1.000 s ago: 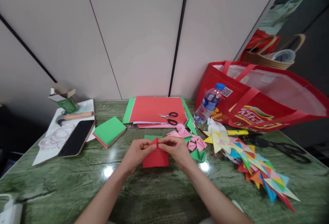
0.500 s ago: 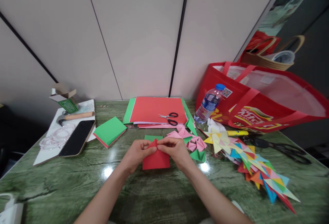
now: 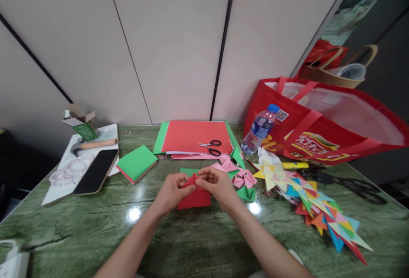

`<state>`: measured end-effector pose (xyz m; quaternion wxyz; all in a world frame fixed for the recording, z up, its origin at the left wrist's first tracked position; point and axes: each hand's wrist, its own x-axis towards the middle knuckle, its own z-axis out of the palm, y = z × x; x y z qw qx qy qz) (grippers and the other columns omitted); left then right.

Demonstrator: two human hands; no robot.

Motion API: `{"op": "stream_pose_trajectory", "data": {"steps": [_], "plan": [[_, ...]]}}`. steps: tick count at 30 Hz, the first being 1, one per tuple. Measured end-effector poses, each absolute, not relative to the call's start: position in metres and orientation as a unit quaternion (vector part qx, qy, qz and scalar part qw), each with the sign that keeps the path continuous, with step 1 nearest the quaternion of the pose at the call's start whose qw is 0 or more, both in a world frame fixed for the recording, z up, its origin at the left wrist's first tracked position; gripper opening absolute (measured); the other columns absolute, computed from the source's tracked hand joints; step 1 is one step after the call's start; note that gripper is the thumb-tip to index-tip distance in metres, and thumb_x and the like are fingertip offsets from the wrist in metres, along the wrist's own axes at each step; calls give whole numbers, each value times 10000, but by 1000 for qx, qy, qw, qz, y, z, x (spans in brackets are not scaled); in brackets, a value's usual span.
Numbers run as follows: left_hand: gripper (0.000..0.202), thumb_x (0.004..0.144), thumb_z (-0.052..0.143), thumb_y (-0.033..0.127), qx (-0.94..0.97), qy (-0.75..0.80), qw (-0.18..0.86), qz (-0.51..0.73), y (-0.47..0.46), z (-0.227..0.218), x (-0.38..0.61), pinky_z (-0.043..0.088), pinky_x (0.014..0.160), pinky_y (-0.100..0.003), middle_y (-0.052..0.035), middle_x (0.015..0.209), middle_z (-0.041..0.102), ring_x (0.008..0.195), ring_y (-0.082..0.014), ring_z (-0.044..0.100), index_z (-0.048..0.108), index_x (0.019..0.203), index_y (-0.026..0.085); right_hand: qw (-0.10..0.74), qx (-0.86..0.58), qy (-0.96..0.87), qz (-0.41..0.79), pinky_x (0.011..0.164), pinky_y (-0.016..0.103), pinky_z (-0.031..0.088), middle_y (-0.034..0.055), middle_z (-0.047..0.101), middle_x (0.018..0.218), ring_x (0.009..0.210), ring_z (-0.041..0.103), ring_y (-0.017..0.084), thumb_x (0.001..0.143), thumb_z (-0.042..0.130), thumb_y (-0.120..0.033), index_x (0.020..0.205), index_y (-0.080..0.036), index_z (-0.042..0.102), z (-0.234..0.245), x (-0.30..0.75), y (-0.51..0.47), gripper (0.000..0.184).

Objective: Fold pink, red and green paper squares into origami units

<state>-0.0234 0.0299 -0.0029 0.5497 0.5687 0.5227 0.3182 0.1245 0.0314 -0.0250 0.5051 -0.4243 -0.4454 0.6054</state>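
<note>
A folded red paper [image 3: 195, 198] lies on the green marble table [image 3: 198, 235] in front of me. My left hand [image 3: 172, 190] pinches its top left fold, fingers closed on the paper. My right hand [image 3: 217, 186] pinches the top right fold beside it, fingertips nearly meeting those of the left. A green paper piece [image 3: 188, 170] peeks out just behind the hands. Pink and green folded pieces [image 3: 241, 178] sit right of my right hand.
Behind lie a stack of red and green sheets [image 3: 191, 137] with small scissors [image 3: 212, 147], a green paper pad [image 3: 136, 162], a phone [image 3: 96, 170], a hammer [image 3: 92, 144]. To the right are a water bottle [image 3: 260, 129], a red bag [image 3: 322, 120], a multicoloured paper chain [image 3: 313, 201] and black scissors [image 3: 348, 183].
Both hands have worked the top of the red paper slightly, drawing the folds closer together. The paper's position on the table is nearly the same.
</note>
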Motion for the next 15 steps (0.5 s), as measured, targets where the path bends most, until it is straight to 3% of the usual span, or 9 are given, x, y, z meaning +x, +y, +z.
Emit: {"op": "stream_pose_trajectory", "data": {"steps": [6, 15], "plan": [[242, 624, 610, 339, 609, 520, 516, 304, 28, 0, -20, 144, 398, -167, 81, 431, 351, 410, -42, 251, 523, 575, 119, 490, -454, -532, 520, 577, 235, 405, 11, 593, 661, 618, 520, 128, 709, 584, -328, 676, -164, 608, -26, 124, 30, 170], [287, 593, 649, 364, 569, 500, 568, 323, 25, -4, -18, 194, 392, -160, 78, 432, 397, 391, -37, 294, 484, 553, 133, 503, -481, -562, 447, 536, 236, 385, 5, 557, 597, 571, 487, 129, 732, 552, -346, 644, -165, 575, -31, 122, 29, 202]]}}
